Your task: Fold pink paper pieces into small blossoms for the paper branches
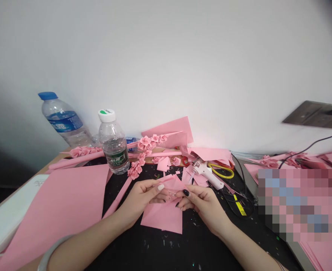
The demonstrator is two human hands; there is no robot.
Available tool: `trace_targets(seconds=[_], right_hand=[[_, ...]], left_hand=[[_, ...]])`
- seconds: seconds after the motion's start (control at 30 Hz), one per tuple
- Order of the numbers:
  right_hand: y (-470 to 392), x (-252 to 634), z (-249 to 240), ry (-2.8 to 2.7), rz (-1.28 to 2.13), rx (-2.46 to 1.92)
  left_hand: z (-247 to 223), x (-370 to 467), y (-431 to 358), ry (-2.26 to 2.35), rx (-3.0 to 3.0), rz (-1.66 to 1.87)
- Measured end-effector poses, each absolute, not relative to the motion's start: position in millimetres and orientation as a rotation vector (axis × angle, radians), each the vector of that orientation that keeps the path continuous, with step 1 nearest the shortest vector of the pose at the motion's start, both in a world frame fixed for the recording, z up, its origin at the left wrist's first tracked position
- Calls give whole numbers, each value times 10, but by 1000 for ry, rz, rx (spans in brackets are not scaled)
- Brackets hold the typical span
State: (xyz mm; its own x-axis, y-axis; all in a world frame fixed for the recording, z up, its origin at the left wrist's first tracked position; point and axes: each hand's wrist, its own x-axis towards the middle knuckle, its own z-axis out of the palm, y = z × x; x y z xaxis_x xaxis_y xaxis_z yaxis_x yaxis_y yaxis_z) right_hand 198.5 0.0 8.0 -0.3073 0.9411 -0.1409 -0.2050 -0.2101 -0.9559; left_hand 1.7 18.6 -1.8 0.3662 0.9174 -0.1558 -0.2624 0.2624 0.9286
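Between both hands, near the middle of the black mat, is a small folded piece of pink paper (173, 183). My left hand (147, 195) pinches its left side, thumb on top. On its right side my right hand (198, 199) grips it between thumb and fingers. Under the hands lies a square pink sheet (166, 218). A white glue gun (208, 174) rests just beyond my right hand. Behind my left hand are pink paper flowers (136, 169) on a rolled pink stem (120, 199).
A white-capped bottle (115, 150) and a tilted blue-capped bottle (65, 120) stand at the back left. A large pink sheet (69, 195) covers the left side. Yellow-handled scissors (222, 171) and black cables lie right of the middle. More pink paper (321, 252) is at the right.
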Motion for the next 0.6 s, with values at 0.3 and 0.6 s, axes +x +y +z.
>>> trace_targets(seconds=[0.3, 0.6], right_hand=[[50, 2035, 64, -1537, 1380, -1129], [46, 2104, 63, -1712, 1172, -1109]], left_hand=[[-20, -20, 179, 1057, 1492, 932], [-8, -1, 182, 907, 1266, 893]])
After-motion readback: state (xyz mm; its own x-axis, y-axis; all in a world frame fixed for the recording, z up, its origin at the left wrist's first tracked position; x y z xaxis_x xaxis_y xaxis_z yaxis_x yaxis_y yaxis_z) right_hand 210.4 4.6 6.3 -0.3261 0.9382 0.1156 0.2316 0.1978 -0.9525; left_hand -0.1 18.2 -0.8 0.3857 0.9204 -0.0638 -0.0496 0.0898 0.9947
